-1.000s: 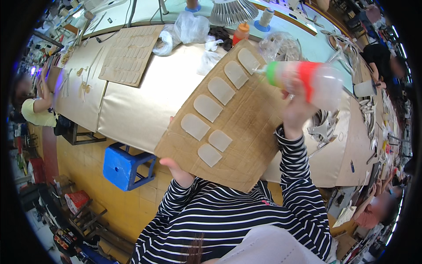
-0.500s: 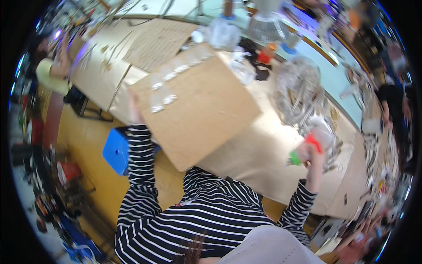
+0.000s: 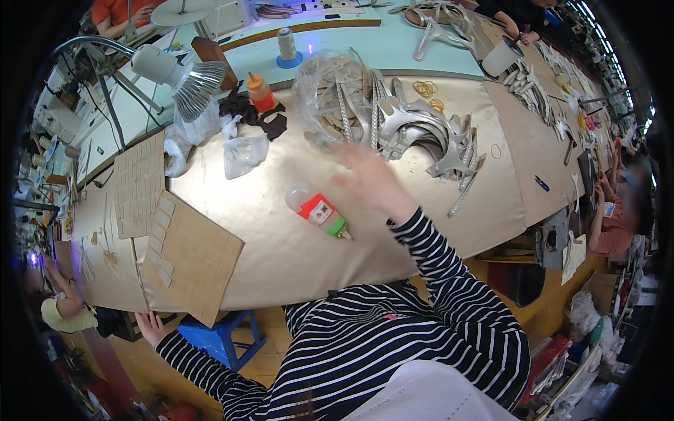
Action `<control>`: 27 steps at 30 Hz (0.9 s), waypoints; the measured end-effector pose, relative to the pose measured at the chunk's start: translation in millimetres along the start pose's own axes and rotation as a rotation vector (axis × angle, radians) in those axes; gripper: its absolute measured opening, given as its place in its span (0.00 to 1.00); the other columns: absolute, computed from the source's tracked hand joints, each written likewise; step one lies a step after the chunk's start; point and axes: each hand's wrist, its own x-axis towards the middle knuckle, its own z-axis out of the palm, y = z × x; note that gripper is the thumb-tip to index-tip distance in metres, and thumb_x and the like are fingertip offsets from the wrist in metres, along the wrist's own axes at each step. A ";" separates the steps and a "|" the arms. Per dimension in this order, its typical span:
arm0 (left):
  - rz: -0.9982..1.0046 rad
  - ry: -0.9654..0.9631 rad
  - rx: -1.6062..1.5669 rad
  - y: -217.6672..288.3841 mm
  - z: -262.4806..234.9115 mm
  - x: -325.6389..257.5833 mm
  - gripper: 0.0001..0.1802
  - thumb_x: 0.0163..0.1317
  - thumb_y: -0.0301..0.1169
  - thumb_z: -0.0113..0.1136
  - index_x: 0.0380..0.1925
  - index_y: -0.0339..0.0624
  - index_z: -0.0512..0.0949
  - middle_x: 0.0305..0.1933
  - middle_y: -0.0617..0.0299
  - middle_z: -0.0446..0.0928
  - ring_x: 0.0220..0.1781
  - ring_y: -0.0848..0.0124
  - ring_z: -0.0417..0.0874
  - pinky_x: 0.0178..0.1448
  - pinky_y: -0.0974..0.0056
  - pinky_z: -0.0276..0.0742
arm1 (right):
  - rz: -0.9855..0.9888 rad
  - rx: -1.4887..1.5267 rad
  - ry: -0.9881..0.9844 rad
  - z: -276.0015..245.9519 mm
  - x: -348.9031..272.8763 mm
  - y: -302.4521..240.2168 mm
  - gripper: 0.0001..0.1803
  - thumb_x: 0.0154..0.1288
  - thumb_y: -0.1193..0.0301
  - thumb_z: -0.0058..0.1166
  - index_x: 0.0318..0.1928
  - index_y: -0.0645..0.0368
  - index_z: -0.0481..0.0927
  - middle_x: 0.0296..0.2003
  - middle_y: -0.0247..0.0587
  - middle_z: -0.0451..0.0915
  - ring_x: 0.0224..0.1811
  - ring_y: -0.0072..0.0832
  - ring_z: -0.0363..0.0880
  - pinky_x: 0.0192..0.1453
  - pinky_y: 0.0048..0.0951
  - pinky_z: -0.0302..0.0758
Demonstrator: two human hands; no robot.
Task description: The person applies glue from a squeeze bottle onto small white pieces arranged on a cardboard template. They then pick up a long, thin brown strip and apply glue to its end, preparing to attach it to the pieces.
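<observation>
A smooth, translucent plastic squeeze bottle lies on a glossy, gold-toned table covering. Left of the bottle: a matt brown cardboard sheet. Beyond it, leftward: a crinkled, see-through plastic bag and a ribbed, shiny, metal-looking lampshade. Right of it: shiny silvery straps.

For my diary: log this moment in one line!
left hand: near brown cardboard sheet; right hand: blurred, over gold table; red-green plastic bottle: lying

A gold-covered table is spanning the frame's middle. On it, a squeeze bottle is lying on its side at centre, silvery pieces are sitting heaped toward upper right, and a cardboard sheet is resting lower left.
</observation>
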 end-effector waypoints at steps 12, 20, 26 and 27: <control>0.171 -0.200 0.079 22.0 58.2 -90.9 0.27 0.68 0.46 0.44 0.63 0.45 0.62 0.65 0.63 0.64 0.65 0.65 0.63 0.66 0.60 0.54 | 0.687 -0.447 0.318 -69.5 -61.4 148.5 0.29 0.49 0.63 0.64 0.51 0.61 0.75 0.54 0.50 0.69 0.58 0.44 0.65 0.60 0.41 0.65; 0.317 -0.361 0.089 49.2 130.5 -123.8 0.23 0.70 0.40 0.43 0.60 0.41 0.64 0.63 0.60 0.66 0.62 0.67 0.68 0.65 0.63 0.59 | 0.691 0.377 0.637 -101.6 -92.9 136.0 0.21 0.57 0.70 0.59 0.50 0.67 0.75 0.38 0.45 0.79 0.34 0.26 0.76 0.41 0.25 0.73; 0.350 -0.518 0.052 42.8 190.2 -174.7 0.23 0.69 0.38 0.44 0.60 0.38 0.64 0.63 0.56 0.66 0.61 0.63 0.68 0.64 0.62 0.60 | 0.273 1.013 1.074 -166.7 -91.2 63.5 0.16 0.70 0.69 0.38 0.53 0.64 0.70 0.33 0.42 0.76 0.26 0.19 0.67 0.40 0.27 0.67; 0.308 -0.524 0.039 36.7 204.3 -188.8 0.23 0.68 0.37 0.45 0.60 0.37 0.64 0.62 0.55 0.66 0.61 0.62 0.68 0.64 0.61 0.60 | 0.147 1.148 1.083 -168.7 -87.9 51.7 0.16 0.71 0.69 0.36 0.53 0.63 0.69 0.32 0.42 0.75 0.24 0.18 0.65 0.41 0.28 0.66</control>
